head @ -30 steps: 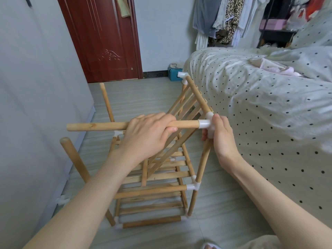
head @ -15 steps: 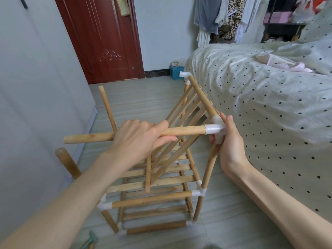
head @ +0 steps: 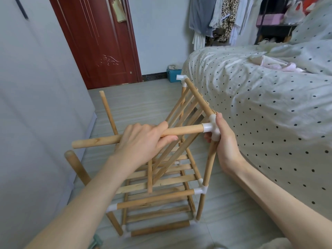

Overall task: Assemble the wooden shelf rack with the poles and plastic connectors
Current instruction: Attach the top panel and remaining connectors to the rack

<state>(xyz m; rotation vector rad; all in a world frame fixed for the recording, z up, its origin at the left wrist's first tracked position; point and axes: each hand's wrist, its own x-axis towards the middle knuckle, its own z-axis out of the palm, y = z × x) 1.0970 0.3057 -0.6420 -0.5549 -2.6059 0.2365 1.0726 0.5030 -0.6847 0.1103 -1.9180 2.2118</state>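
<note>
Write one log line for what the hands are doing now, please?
left hand: grips pole | right hand: holds white connector | pole end: in connector | rack: unfinished, on floor

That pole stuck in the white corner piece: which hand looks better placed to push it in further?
Probably the left hand: it grips the pole mid-length and can drive it along its axis. The right hand holds the corner piece, so it suits bracing.
</note>
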